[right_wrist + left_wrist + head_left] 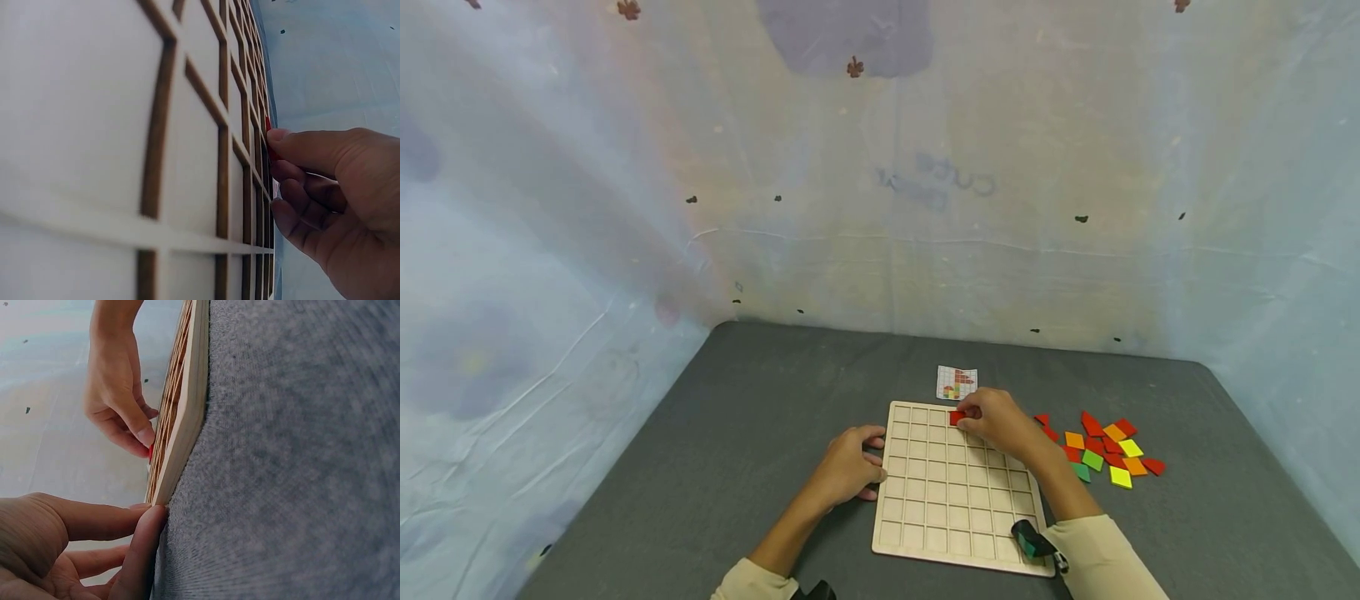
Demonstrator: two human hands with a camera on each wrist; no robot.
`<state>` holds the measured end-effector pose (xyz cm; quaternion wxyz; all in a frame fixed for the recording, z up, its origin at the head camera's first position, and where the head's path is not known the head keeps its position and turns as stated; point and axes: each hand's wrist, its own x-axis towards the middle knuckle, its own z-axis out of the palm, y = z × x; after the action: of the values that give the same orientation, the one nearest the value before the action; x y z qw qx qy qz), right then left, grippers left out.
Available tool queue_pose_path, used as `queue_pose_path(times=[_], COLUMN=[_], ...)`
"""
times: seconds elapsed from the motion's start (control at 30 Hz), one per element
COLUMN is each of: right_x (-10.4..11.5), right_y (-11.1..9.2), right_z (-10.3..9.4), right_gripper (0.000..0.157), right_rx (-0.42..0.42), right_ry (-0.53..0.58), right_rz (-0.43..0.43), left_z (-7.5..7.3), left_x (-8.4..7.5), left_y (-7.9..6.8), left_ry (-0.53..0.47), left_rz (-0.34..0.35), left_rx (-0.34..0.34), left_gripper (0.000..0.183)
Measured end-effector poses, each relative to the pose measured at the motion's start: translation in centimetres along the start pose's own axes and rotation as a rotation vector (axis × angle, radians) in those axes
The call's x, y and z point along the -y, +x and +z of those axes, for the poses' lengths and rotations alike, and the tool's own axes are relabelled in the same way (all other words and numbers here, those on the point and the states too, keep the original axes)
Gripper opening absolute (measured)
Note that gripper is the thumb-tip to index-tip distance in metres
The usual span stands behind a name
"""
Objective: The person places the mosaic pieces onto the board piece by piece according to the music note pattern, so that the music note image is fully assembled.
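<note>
A pale wooden board divided into square cells lies on the table. At its left edge is my left hand; in the left wrist view the thumb and a finger pinch the board's edge. My right hand reaches over the far edge and pinches a red tile at the far row of cells. From the right wrist, the red tile shows as a thin sliver between thumb and fingertips, against the grid. Whether it sits fully in a cell cannot be told.
Just beyond the board lies a small card printed with a coloured grid pattern. Loose red, orange, yellow and green tiles are scattered to the right, on the dark grey table. A patterned sheet hangs behind.
</note>
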<state>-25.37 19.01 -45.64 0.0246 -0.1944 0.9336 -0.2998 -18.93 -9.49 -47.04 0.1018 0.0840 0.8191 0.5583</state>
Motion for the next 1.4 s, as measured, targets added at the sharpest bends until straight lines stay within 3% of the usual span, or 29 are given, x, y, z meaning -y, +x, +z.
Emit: queue_pose_path(times=[0.67, 1.4], right_x=[0.1, -1.8], right_y=[-0.9, -3.5], right_z=[-0.2, -1.7], right_gripper=[0.021, 0.033], right_rx=[-0.051, -0.196], right_ry=[0.120, 0.112], right_rz=[0.018, 0.040], left_z=[0.0, 0.0], left_x=[0.0, -0.1], left_y=[0.1, 0.0], left_ry=[-0.005, -0.011], left_rz=[-0.018, -0.010], left_rx=[-0.001, 0.015], left_gripper=[0.069, 0.069])
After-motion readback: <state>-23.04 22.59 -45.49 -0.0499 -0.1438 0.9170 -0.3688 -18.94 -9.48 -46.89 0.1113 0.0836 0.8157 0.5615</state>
